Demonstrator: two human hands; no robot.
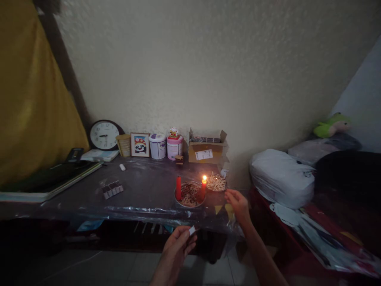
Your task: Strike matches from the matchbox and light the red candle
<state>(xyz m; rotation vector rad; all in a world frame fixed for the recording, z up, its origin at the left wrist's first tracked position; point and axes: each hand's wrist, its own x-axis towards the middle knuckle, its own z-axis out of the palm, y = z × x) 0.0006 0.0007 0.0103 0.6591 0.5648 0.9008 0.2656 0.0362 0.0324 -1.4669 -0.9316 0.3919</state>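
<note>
My left hand [177, 245] is low in front of the table edge, fingers pinched on a small matchbox [192, 230]. My right hand [237, 202] reaches to the table's right end, fingers closed beside a dish of matchsticks [216, 183]; what it pinches is too small to make out. Just left of it a lit red candle [203, 187] burns at the rim of a round plate [189, 194] strewn with spent matches. An unlit red candle [178, 188] stands on the plate's left side.
The dark table [143, 190] is covered in clear plastic. Along the wall stand a clock [104, 135], a framed picture [139, 144], two tubs [166, 146] and a cardboard box [206, 149]. Matchboxes [112, 189] lie mid-table. Books [50, 180] sit left, white bags [281, 176] right.
</note>
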